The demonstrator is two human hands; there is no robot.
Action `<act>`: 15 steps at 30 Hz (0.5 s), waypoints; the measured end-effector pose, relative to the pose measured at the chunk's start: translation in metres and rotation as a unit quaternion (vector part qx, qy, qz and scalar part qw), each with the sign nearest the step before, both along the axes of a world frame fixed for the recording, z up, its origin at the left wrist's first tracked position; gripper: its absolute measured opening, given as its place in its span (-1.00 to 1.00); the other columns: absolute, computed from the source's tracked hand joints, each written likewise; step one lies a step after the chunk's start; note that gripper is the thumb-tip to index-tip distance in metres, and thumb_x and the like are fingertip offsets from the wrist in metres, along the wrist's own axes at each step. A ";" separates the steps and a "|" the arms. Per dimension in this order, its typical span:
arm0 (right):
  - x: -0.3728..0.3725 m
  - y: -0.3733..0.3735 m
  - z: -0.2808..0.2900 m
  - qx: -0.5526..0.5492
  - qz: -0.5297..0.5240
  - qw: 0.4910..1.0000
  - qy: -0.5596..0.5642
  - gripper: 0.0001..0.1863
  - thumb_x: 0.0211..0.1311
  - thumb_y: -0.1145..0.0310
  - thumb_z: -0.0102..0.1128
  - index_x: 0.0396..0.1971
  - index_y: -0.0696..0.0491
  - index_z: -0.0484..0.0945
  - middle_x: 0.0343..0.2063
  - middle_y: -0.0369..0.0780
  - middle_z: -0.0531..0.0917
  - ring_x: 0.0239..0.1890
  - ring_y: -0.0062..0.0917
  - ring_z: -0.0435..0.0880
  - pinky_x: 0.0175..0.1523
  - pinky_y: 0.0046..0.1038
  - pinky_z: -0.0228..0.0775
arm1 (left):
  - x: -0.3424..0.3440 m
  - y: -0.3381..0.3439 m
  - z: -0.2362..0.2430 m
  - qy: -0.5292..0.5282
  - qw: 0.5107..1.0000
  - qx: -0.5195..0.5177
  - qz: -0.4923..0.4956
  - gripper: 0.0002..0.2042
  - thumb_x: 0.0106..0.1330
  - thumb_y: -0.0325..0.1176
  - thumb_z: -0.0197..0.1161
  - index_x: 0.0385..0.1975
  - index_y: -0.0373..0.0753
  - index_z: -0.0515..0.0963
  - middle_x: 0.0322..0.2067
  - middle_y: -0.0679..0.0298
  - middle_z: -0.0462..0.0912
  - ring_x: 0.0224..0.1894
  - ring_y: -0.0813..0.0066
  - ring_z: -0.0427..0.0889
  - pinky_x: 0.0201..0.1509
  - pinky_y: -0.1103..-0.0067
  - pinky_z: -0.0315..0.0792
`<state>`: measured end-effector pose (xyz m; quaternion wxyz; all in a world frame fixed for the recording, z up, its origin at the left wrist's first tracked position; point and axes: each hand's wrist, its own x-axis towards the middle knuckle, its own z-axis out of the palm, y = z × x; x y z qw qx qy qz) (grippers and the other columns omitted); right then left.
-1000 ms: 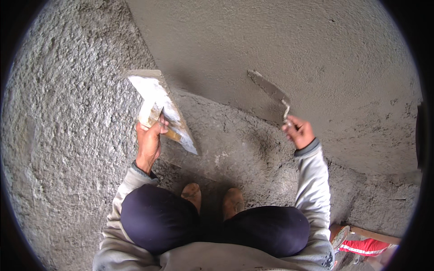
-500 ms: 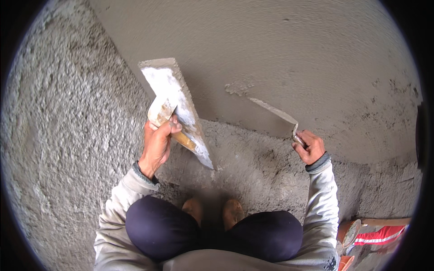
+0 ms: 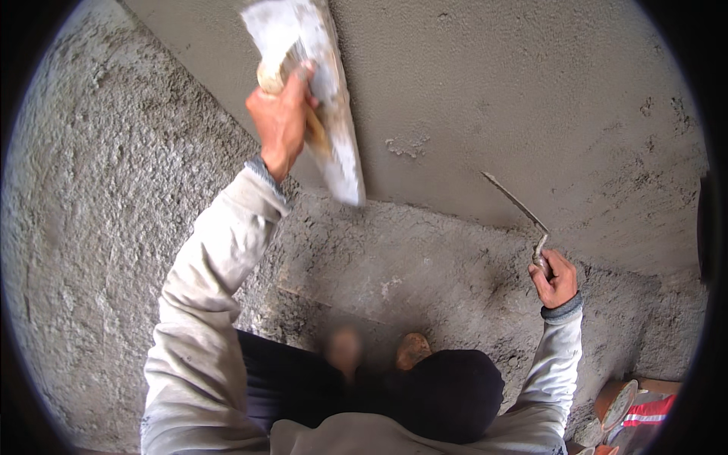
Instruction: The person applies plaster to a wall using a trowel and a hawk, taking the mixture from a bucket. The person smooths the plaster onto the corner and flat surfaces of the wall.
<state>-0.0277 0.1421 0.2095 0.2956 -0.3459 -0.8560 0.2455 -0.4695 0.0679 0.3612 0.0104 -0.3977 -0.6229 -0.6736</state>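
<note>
My left hand (image 3: 282,114) is closed round the wooden handle of a long plastering float (image 3: 340,140), its pale back toward me and its far end near the top edge. The float lies against the smooth wet mortar surface (image 3: 447,83), or just off it; I cannot tell which. My right hand (image 3: 555,280) grips a pointing trowel (image 3: 516,200) by its handle, blade edge-on and pointing up and left. A small rough dab of mortar (image 3: 408,145) sticks to the smooth surface between the two tools.
Rough, lumpy plaster (image 3: 129,189) covers the left side, meeting the smooth mortar along a slanting edge. A rough cement strip (image 3: 364,258) runs in front of my feet. At the lower right are a round-rimmed container (image 3: 620,406) and a red cloth with white stripes (image 3: 648,410).
My left hand has pushed the float farther up and slightly right. My right hand has drawn the trowel down and right, away from the mortar dab.
</note>
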 end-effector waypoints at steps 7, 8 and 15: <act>0.010 -0.021 -0.029 -0.093 -0.039 0.995 0.018 -0.71 -0.04 0.41 0.23 -0.32 0.27 0.50 -0.60 -0.10 0.48 -0.62 -0.41 0.44 -0.46 -0.47 0.28 | 0.013 0.049 -0.044 -0.002 0.994 0.108 0.003 -0.86 0.15 -0.40 0.25 -0.52 -0.36 0.52 -0.70 0.22 0.54 -0.70 0.53 0.55 -0.64 0.62 0.54; 0.015 -0.022 -0.029 -0.101 -0.043 0.994 0.014 -0.72 -0.04 0.41 0.22 -0.32 0.26 0.50 -0.59 -0.10 0.48 -0.62 -0.42 0.44 -0.46 -0.47 0.29 | 0.022 0.057 -0.044 -0.001 0.992 0.127 -0.003 -0.86 0.15 -0.41 0.23 -0.54 -0.36 0.52 -0.71 0.23 0.54 -0.71 0.54 0.55 -0.65 0.62 0.53; 0.044 -0.029 -0.032 -0.115 -0.100 0.988 -0.004 -0.74 -0.02 0.42 0.21 -0.32 0.24 0.49 -0.62 -0.16 0.45 -0.64 -0.51 0.35 -0.48 -0.51 0.23 | 0.095 0.092 0.104 0.045 0.963 0.265 -0.033 -0.80 0.09 -0.36 0.20 -0.68 -0.34 0.50 -0.76 0.35 0.45 -0.73 0.61 0.42 -0.64 0.62 0.27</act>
